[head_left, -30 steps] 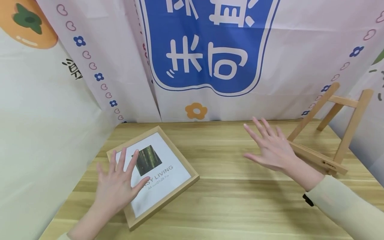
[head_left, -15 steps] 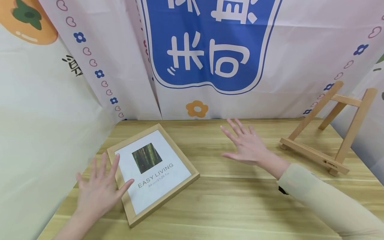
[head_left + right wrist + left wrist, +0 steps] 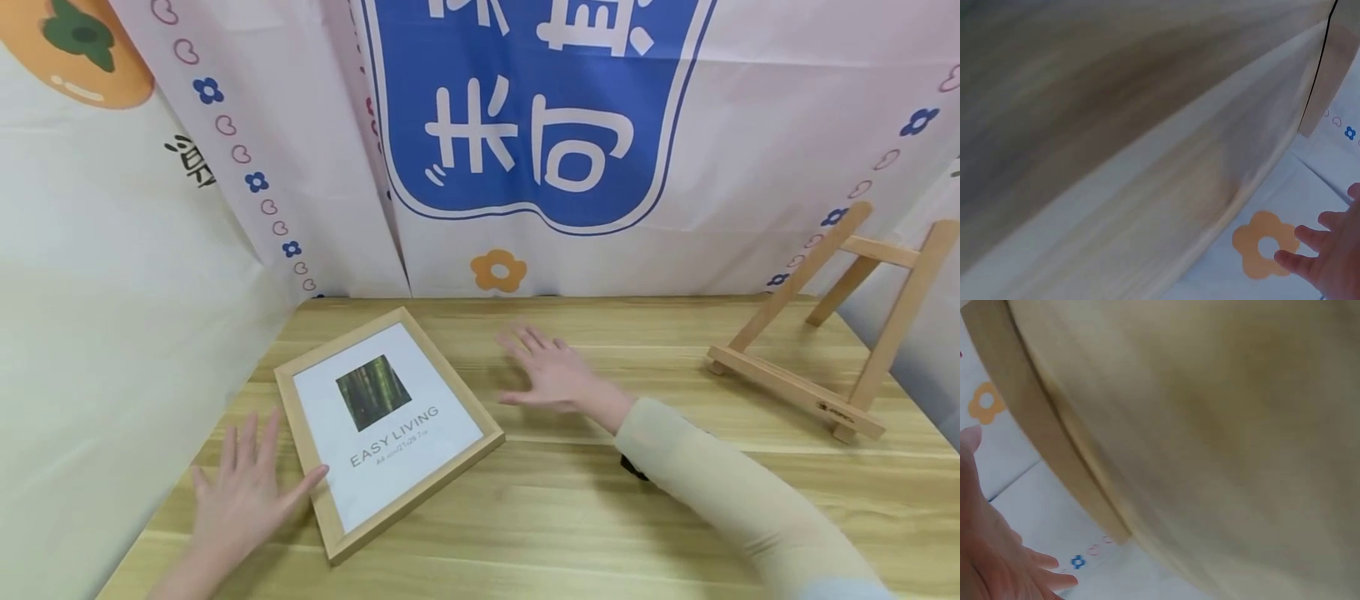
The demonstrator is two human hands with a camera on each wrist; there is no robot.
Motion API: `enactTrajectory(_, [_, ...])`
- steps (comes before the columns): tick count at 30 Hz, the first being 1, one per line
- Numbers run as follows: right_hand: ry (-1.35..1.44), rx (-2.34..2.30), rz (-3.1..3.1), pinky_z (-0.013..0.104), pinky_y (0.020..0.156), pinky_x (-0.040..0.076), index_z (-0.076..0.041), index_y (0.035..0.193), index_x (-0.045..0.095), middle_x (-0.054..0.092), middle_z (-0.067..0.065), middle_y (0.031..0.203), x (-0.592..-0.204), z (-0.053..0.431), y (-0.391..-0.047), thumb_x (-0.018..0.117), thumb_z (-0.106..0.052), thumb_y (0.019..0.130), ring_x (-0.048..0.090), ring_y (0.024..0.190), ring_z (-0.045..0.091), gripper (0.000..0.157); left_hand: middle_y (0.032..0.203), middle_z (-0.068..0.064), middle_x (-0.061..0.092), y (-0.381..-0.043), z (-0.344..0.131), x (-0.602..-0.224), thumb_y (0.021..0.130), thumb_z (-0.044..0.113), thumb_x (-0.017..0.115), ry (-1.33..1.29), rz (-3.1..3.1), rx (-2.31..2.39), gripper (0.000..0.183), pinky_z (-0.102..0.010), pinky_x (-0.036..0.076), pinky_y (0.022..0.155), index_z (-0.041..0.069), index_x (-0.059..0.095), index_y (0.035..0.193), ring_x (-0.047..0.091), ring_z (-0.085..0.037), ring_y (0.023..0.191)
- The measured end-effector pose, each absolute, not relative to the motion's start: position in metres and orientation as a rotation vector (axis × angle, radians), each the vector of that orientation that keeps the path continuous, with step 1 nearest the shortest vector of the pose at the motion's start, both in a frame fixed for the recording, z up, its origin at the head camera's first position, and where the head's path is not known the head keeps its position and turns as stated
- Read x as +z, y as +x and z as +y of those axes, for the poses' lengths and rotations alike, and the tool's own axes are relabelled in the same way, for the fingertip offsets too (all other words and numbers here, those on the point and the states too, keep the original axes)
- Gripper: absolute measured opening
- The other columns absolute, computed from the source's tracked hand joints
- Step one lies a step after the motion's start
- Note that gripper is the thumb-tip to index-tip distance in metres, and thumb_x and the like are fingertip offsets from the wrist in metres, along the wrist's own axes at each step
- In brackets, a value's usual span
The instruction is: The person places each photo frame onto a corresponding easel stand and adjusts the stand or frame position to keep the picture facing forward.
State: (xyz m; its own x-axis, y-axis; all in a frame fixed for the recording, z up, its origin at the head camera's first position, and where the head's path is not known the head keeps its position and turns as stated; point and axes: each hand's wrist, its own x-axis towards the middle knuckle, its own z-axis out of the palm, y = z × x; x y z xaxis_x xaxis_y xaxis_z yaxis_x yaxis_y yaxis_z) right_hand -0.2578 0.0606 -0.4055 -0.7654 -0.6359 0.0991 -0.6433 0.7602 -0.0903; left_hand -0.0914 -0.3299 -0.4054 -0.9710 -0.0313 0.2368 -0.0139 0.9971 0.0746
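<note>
A light wooden picture frame (image 3: 491,439) lies face up on the left half of the wood-grain table, a white sheet with a dark forest picture and "EASY LIVING" inside it. My left hand (image 3: 242,492) is at its left side with fingers spread, the thumb tip overlapping the frame's left edge; whether it touches cannot be told. To the right of the frame, my right hand (image 3: 553,373) is held with spread fingers, apart from it and slightly blurred. Both wrist views show the frame's edge, with the left hand (image 3: 997,550) and the right hand (image 3: 1338,250) holding nothing.
A wooden tabletop easel (image 3: 797,383) stands at the right of the table (image 3: 600,517), its lower ledge facing the front. Printed cloth (image 3: 750,167) hangs behind the table, and more white cloth (image 3: 112,333) closes off the left side.
My right hand has swept left from beside the easel toward the frame. The left hand has drawn back from above the frame to its left edge. Frame and easel stay put.
</note>
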Motion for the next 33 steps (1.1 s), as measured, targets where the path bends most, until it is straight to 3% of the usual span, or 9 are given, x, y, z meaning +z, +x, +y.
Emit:
enactTrajectory(8, [1.117, 0.437, -3.019, 0.053, 0.102, 0.019, -0.030, 0.144, -0.003, 0.000, 0.004, 0.149, -0.414, 0.028, -0.267, 0.040, -0.073, 0.075, 0.011, 0.133, 0.028, 0.092, 0.147, -0.018, -0.001, -0.092, -0.334, -0.417, 0.079, 0.061, 0.051, 0.015, -2.939, -0.288, 0.100, -0.077, 0.005, 0.082, 0.016, -0.011, 0.143, 0.014, -0.051, 0.124])
enactTrajectory(13, [1.134, 0.636, -3.063, 0.046, 0.103, 0.022, -0.028, 0.145, 0.003, 0.010, 0.005, 0.149, -0.417, 0.017, -0.276, 0.049, -0.070, 0.073, 0.015, 0.132, 0.024, 0.095, 0.146, -0.021, 0.002, -0.095, -0.332, -0.423, 0.077, 0.061, 0.055, 0.014, -2.979, -0.433, 0.105, -0.074, 0.007, 0.086, 0.014, -0.012, 0.143, 0.017, -0.051, 0.122])
enactTrajectory(22, [1.262, 0.722, -3.064, 0.040, 0.102, 0.027, -0.017, 0.144, 0.019, 0.028, 0.007, 0.143, -0.423, 0.000, -0.281, 0.060, -0.060, 0.074, 0.028, 0.128, 0.024, 0.092, 0.133, -0.038, 0.023, -0.093, -0.328, -0.438, 0.073, 0.057, 0.063, 0.046, -2.982, -0.619, 0.109, -0.065, 0.024, 0.091, -0.008, 0.006, 0.140, 0.028, -0.054, 0.114])
enactTrajectory(28, [1.322, 0.788, -3.023, 0.033, 0.105, 0.022, -0.009, 0.141, 0.026, 0.033, 0.005, 0.141, -0.427, -0.005, -0.282, 0.064, -0.051, 0.076, 0.028, 0.128, 0.020, 0.086, 0.132, -0.039, 0.024, -0.092, -0.327, -0.439, 0.073, 0.052, 0.066, 0.091, -2.975, -0.706, 0.105, -0.063, 0.025, 0.091, -0.011, 0.012, 0.138, 0.027, -0.054, 0.115])
enactTrajectory(33, [1.344, 0.866, -3.008, 0.032, 0.105, 0.022, -0.011, 0.139, 0.032, 0.036, 0.003, 0.139, -0.429, -0.006, -0.283, 0.067, -0.043, 0.077, 0.031, 0.126, 0.018, 0.078, 0.132, -0.040, 0.022, -0.092, -0.327, -0.438, 0.073, 0.050, 0.067, 0.149, -3.000, -0.782, 0.104, -0.063, 0.023, 0.093, -0.012, 0.012, 0.137, 0.025, -0.054, 0.116])
